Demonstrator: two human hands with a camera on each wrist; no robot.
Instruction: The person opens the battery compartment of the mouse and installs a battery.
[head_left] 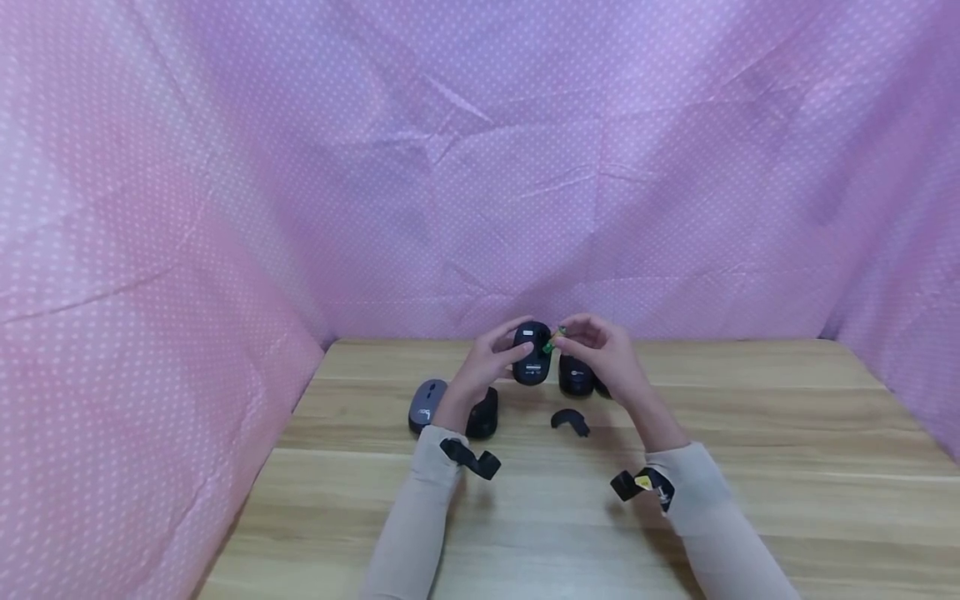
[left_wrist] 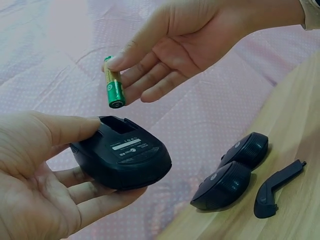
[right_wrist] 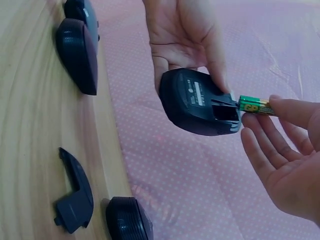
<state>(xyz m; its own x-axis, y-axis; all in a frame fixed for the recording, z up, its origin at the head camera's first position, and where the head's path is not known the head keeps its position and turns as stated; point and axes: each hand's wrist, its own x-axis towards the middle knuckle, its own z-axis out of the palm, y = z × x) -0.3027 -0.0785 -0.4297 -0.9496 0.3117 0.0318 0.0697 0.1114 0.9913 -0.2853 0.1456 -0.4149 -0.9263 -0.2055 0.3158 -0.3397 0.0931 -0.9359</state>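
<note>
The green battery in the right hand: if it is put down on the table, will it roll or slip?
The battery is a smooth cylinder, so on the flat wooden table it would probably roll. The right hand only pinches it, so it may slip. It looks stiff.

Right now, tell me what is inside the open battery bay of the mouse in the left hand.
The bay of the black mouse looks empty; its deepest end is in shadow. The green battery is pinched in the right hand, just outside.
</note>
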